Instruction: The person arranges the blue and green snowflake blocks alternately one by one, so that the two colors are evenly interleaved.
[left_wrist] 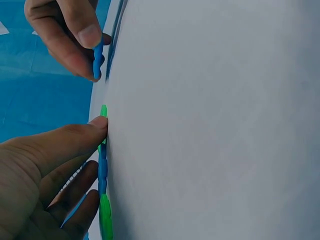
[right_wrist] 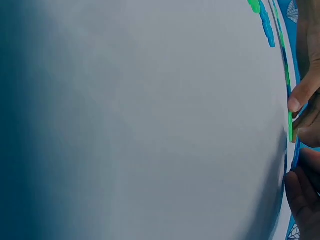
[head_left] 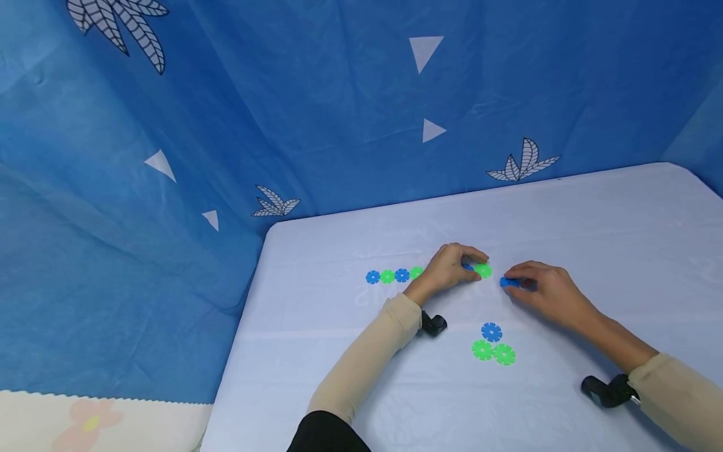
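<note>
A row of notched plastic discs, blue and green by turns, runs across the white table from a blue disc [head_left: 373, 277]; the left hand covers part of it. My left hand [head_left: 449, 267] holds the green disc [head_left: 482, 270] at the right end between thumb and fingers, with a blue disc [left_wrist: 102, 170] beside it. Just right of that end, my right hand [head_left: 550, 290] pinches another blue disc [head_left: 508, 282] by its edges. In the left wrist view this blue disc stands on edge to the camera, a gap away from the green one.
Nearer the front lie a loose blue disc [head_left: 491, 332] and two green discs [head_left: 504, 355], close together. Black wrist devices [head_left: 607, 390] sit under both forearms. A blue patterned cloth [head_left: 350, 113] hangs behind the table [head_left: 621, 220].
</note>
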Motion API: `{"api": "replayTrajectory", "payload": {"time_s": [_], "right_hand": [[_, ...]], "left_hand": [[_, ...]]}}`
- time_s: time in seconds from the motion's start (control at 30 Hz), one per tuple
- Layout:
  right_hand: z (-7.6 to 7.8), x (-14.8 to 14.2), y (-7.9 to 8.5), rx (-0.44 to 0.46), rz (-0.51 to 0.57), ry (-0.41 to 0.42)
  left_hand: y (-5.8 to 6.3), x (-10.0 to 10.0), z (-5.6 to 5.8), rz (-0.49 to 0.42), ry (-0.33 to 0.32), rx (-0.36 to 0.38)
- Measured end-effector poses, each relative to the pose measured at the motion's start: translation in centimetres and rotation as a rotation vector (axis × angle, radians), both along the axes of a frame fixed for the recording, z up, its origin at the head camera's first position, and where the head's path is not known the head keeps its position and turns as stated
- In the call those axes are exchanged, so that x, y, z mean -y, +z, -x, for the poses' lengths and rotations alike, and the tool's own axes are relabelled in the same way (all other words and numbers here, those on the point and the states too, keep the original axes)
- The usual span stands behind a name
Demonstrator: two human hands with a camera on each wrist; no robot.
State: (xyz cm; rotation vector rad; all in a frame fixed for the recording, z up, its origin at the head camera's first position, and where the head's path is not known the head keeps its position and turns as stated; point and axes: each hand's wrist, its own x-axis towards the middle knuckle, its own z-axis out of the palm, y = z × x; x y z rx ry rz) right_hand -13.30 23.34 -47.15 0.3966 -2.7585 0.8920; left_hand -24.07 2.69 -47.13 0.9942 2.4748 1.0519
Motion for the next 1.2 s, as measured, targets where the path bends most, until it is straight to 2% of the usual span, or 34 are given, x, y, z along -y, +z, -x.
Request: {"api": "replayTrajectory", "payload": {"time_s": [0.43, 0.7, 0.93, 1.2], "right_hand": [[1.3, 0.3, -0.2, 0.048, 0.017, -0.006], [2.0, 0.6, -0.1, 0.046, 0.018, -0.024], [2.4, 0.8, -0.2, 0.043, -0.017, -0.056], [2.7, 1.2, 0.2, 0.092, -0.041, -0.063]], "left_hand": [[0.0, 0.1, 0.0, 0.004, -0.002, -0.004], [0.2, 0.1, 0.0, -0.001, -0.003, -0.006], [0.2, 0.1, 0.1, 0.005, -0.003, -0.006], [0.2, 0.1, 0.0, 0.006, 0.0, -0.007]]}}
